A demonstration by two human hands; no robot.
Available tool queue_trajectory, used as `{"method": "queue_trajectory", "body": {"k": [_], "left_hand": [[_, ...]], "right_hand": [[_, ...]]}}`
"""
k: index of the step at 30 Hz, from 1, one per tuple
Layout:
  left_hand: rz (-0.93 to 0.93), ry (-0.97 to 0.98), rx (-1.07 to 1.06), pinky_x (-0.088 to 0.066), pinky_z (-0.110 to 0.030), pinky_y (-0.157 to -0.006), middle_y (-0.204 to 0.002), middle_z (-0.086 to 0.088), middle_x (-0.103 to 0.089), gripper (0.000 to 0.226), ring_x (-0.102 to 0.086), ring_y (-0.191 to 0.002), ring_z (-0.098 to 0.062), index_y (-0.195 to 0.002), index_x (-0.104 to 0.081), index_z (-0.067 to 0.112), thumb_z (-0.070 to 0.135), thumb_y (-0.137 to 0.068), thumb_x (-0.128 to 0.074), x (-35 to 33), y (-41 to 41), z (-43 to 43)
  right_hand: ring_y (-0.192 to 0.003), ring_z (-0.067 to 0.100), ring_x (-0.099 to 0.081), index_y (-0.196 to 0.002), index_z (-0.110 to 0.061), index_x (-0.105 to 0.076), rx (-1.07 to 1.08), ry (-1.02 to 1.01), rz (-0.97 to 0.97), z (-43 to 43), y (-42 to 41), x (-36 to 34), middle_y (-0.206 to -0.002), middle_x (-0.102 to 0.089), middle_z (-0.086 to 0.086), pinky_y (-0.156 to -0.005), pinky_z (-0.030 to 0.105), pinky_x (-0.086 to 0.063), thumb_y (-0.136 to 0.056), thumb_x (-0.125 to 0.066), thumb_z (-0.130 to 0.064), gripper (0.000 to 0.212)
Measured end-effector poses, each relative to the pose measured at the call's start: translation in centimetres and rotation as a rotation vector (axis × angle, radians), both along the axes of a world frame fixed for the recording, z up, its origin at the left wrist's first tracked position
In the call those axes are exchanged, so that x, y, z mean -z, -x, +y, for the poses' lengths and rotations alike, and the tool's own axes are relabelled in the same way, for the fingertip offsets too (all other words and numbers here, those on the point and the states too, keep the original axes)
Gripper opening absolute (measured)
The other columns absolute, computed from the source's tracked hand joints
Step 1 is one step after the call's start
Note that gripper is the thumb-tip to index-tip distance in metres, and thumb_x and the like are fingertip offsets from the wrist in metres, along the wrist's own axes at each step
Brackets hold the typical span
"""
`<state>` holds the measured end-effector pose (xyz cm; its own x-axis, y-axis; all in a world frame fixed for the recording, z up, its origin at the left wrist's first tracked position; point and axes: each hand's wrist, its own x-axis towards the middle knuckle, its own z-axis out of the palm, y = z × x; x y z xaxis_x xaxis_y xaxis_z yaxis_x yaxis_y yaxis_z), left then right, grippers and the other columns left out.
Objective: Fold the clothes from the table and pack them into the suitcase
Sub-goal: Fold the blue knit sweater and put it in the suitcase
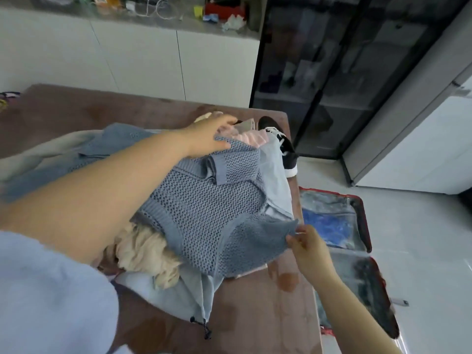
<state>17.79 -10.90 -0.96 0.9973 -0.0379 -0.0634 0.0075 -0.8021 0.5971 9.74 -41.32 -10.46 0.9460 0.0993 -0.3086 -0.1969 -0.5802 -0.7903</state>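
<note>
- My left hand reaches across the pile to the far end of the blue-grey knit sweater. Its fingers are fairly straight and a little apart, lying flat on the cloth, with the thumb resting on the knit.
- My right hand pinches a corner of the same sweater between thumb and fingertips, close to the right edge of the table. That corner is lifted slightly off the pile.
- The sweater lies spread on top of the other clothes, over the right half of the table, one sleeve folded across its chest.
- Under it, toward the near edge, a cream fluffy garment sticks out.
- A light blue garment with a dark drawstring lies at the bottom of the pile, its hem pointing to the near edge.
- A pink garment shows just beyond my left fingers, near the far right corner.
- A black-and-white sneaker sits at that far right corner, partly over the table's edge.
- More blue cloth and a pale cloth are bunched toward the left edge.
- The suitcase lies open on the floor just beside the right edge of the table, red-rimmed, with something blue behind a clear cover in its far half.
- Beyond the table stand a white counter and a dark glass cabinet.
</note>
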Motion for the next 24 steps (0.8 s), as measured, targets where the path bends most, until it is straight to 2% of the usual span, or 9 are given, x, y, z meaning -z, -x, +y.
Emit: {"method": "queue_trajectory", "body": {"k": [3,5,9,11,14,17,21,22,24], "left_hand": [[-0.079,0.037,-0.055,-0.036,-0.029,-0.103,-0.116,0.004,-0.060,0.040,-0.052,-0.111,-0.008,-0.118,-0.055,0.023,0.012,-0.082,-0.069,-0.5,6.3,4.0],[-0.011,0.005,-0.117,-0.039,-0.030,-0.099,-0.103,0.014,-0.061,0.028,-0.054,-0.106,-0.007,-0.097,-0.057,0.038,0.018,-0.081,-0.070,-0.3,10.7,6.6],[0.019,-0.055,-0.262,-0.038,-0.033,-0.098,-0.109,0.008,-0.062,0.024,-0.053,-0.109,-0.013,-0.088,-0.057,0.046,0.027,-0.078,-0.070,0.6,17.7,10.0],[-0.036,-0.084,-0.300,-0.036,-0.029,-0.098,-0.108,0.003,-0.060,0.024,-0.053,-0.111,-0.017,-0.092,-0.059,0.039,0.018,-0.083,-0.065,1.2,19.9,11.0],[-0.015,-0.144,-0.351,-0.031,-0.032,-0.104,-0.125,-0.005,-0.055,0.029,-0.047,-0.123,-0.022,-0.116,-0.061,0.018,0.007,-0.089,-0.057,2.4,22.0,12.1],[0.095,-0.174,-0.302,-0.027,-0.038,-0.110,-0.140,-0.006,-0.044,0.059,-0.037,-0.132,-0.024,-0.133,-0.047,0.017,0.015,-0.079,-0.071,3.4,23.4,12.4],[0.102,-0.317,-0.262,-0.018,-0.039,-0.113,-0.148,-0.005,-0.034,0.081,-0.028,-0.137,-0.025,-0.140,-0.038,0.019,0.009,-0.070,-0.078,4.8,23.2,11.5],[0.048,-0.312,-0.272,-0.019,-0.039,-0.112,-0.146,-0.006,-0.037,0.077,-0.030,-0.136,-0.026,-0.138,-0.041,0.019,0.005,-0.071,-0.076,5.0,22.8,11.0],[-0.064,-0.252,-0.289,-0.025,-0.034,-0.106,-0.136,-0.008,-0.048,0.063,-0.041,-0.128,-0.027,-0.129,-0.053,0.017,0.001,-0.072,-0.074,4.9,21.9,10.0]], "right_hand": [[-0.116,0.023,-0.044,-0.126,-0.013,-0.043,-0.163,0.184,-0.307,4.1,0.9,0.1,-0.126,-0.047,0.006,-0.098,0.036,-0.036,-0.082,-0.066,-0.016,0.049],[-0.119,0.022,-0.041,-0.126,-0.015,-0.047,-0.434,0.187,-0.440,7.9,1.9,-0.3,-0.125,-0.046,0.003,-0.104,0.036,-0.032,-0.082,-0.067,-0.025,0.049],[-0.126,0.022,-0.038,-0.137,-0.019,-0.034,-0.787,0.166,-0.385,15.1,4.3,-0.8,-0.134,-0.041,0.000,-0.108,0.035,-0.029,-0.082,-0.062,-0.048,0.068],[-0.124,0.026,-0.041,-0.144,-0.021,-0.020,-0.822,0.210,-0.345,17.5,4.9,-1.2,-0.136,-0.041,0.004,-0.103,0.036,-0.033,-0.082,-0.063,-0.041,0.078],[-0.096,0.029,-0.060,-0.137,-0.027,-0.035,-0.828,0.176,-0.345,17.7,4.1,-1.4,-0.106,-0.062,0.007,-0.078,0.033,-0.044,-0.083,-0.057,-0.016,0.059],[-0.083,0.017,-0.063,-0.117,-0.018,-0.062,-0.796,-0.068,-0.146,14.7,1.2,-2.4,-0.091,-0.068,0.000,-0.080,0.030,-0.051,-0.081,-0.070,-0.010,0.037],[-0.070,-0.004,-0.063,-0.095,-0.020,-0.073,-0.725,-0.302,-0.012,9.5,-1.7,-5.8,-0.072,-0.071,-0.015,-0.068,0.011,-0.049,-0.081,-0.068,-0.003,0.023],[-0.070,-0.005,-0.063,-0.089,-0.029,-0.075,-0.716,-0.322,-0.025,8.3,-2.2,-6.6,-0.073,-0.072,-0.016,-0.067,0.009,-0.048,-0.080,-0.069,-0.009,0.022],[-0.072,-0.005,-0.063,-0.080,-0.041,-0.075,-0.711,-0.308,-0.063,6.0,-2.8,-8.2,-0.077,-0.072,-0.015,-0.068,0.010,-0.049,-0.066,-0.076,-0.044,0.014]]}}
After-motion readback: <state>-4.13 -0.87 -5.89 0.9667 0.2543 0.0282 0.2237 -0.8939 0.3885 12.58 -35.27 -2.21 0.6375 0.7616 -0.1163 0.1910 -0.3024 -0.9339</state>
